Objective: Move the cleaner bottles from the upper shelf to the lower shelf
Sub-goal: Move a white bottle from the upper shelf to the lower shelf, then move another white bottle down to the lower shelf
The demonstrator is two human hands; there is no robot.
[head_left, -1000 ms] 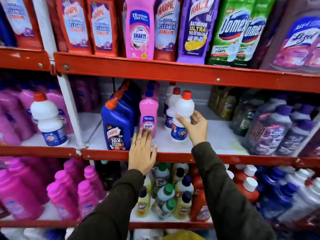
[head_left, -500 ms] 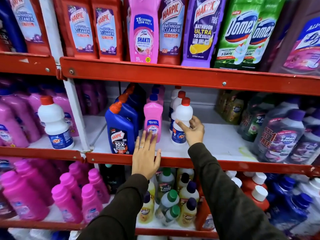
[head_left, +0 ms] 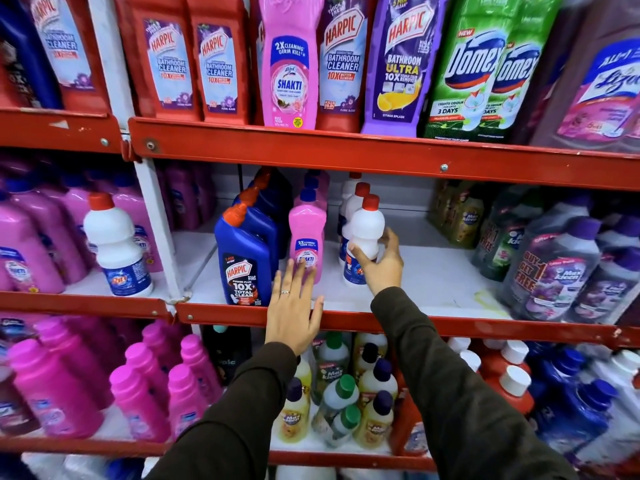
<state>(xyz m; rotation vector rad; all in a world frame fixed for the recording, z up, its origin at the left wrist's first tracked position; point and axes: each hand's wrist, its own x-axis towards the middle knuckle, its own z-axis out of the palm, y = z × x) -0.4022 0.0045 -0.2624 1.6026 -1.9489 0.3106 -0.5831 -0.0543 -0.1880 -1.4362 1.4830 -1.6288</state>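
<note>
A white upright post point(head_left: 152, 216) joins red shelf rails point(head_left: 346, 157).

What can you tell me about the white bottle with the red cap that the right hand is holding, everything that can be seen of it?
The white bottle looks like opaque plastic, with a waisted body, a red screw cap and a blue label low on its front. It stands upright at the front of a row of similar bottles on the middle shelf, right of the pink Shakti bottle. The right hand wraps its body, thumb in front and fingers behind. Whether its base rests on the shelf cannot be told.
</note>
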